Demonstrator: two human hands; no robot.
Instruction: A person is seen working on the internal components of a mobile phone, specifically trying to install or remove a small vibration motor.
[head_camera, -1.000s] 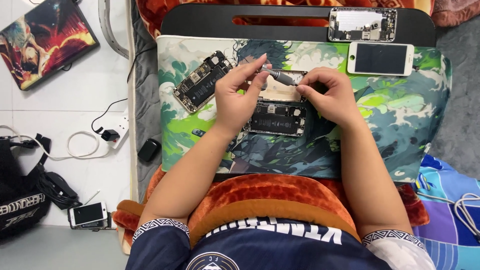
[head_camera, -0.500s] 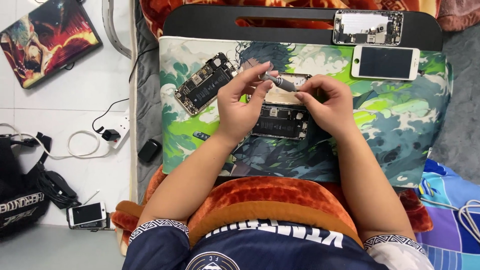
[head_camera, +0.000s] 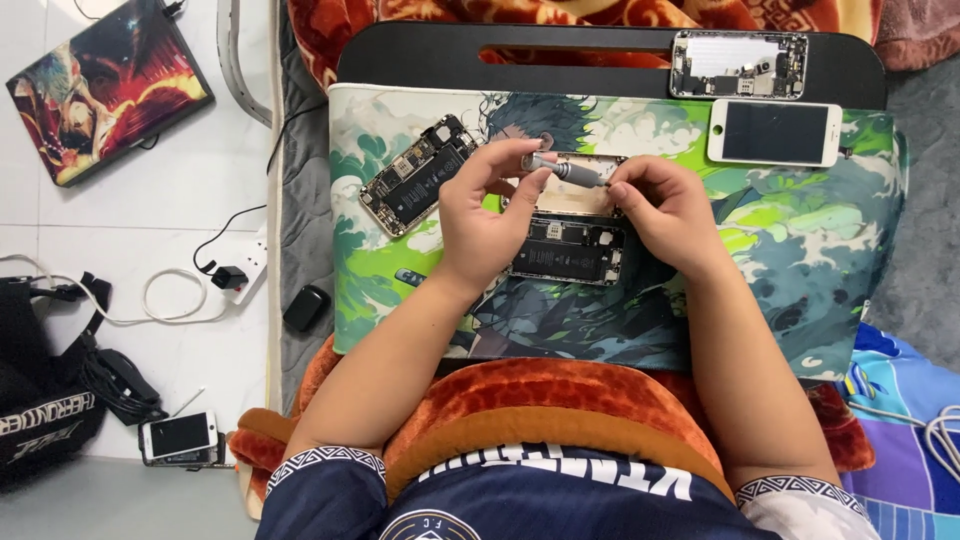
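Observation:
An opened phone with its dark battery and boards showing lies on a green illustrated mat. Both hands hover over its top end. My left hand pinches the tip end of a small grey screwdriver. My right hand grips the screwdriver's handle end with fingertips. The tool lies nearly level across the phone's upper part. A second opened phone rests at a slant left of my left hand.
A black lap desk carries the mat. A phone shell and a white-framed screen sit at the far right. On the floor left are a decorated laptop, power strip, black bag and another phone.
Both hands have shifted a little toward the top of the opened phone, and the screwdriver has turned slightly between the fingers.

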